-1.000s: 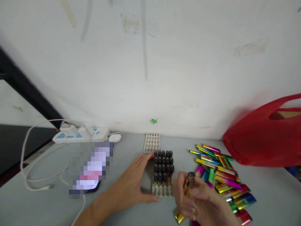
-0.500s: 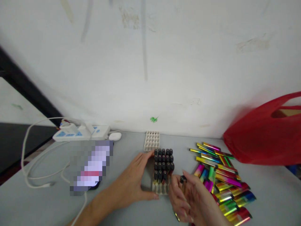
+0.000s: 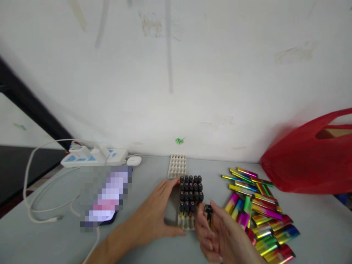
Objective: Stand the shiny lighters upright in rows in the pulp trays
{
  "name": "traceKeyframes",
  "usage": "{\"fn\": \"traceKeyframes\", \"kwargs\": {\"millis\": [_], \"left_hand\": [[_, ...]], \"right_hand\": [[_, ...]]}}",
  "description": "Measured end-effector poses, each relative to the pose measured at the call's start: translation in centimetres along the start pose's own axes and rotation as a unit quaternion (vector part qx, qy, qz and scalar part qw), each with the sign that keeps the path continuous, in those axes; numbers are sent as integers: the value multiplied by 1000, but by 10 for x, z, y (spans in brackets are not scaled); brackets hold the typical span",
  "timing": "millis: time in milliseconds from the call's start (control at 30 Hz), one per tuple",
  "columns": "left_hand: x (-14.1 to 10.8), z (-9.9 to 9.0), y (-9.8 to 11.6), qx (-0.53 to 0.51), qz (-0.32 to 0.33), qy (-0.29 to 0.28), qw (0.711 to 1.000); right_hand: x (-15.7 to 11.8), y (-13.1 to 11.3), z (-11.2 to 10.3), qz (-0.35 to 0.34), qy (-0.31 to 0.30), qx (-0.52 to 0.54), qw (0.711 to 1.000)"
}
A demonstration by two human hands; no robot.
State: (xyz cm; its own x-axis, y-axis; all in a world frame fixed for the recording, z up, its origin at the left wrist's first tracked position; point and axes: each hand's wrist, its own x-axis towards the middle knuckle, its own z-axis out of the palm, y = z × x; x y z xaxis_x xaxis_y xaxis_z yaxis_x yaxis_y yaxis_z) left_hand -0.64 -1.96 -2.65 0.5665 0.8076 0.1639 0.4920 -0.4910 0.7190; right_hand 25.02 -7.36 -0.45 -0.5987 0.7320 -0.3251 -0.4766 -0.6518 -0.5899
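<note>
A white cell tray (image 3: 187,223) stands on the table, holding several upright sticks with black tips (image 3: 191,187), each tip with a small hole. Bracketing the tray from its left side, my left hand (image 3: 154,209) has fingertips at the far end and the thumb at the near end. Close to the tray's near right corner, my right hand (image 3: 220,231) is closed around a black-tipped stick (image 3: 208,212), tip upward. Its lower part is hidden by the fingers. The tray's front cells show no sticks.
Shiny multicoloured sticks (image 3: 266,210) lie in a loose pile at right. A second white tray (image 3: 177,165) sits by the wall. A red bag (image 3: 308,161) stands far right. Left are a power strip (image 3: 118,156), cables, a white case (image 3: 134,160) and a blurred phone (image 3: 110,194).
My right hand has shifted slightly left, and the black tip in it is now more upright and shows more fully. My left hand stays at the tray.
</note>
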Motion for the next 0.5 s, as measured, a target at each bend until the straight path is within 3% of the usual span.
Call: {"fn": "traceKeyframes", "kwargs": {"millis": [267,500], "left_hand": [[1,0,3,-8,6,5,1000],[0,1,0,0,5,0,1000]], "right_hand": [[0,4,-1,-45,-53,-23,997],[-1,1,3,-65,-49,-20,996]]}}
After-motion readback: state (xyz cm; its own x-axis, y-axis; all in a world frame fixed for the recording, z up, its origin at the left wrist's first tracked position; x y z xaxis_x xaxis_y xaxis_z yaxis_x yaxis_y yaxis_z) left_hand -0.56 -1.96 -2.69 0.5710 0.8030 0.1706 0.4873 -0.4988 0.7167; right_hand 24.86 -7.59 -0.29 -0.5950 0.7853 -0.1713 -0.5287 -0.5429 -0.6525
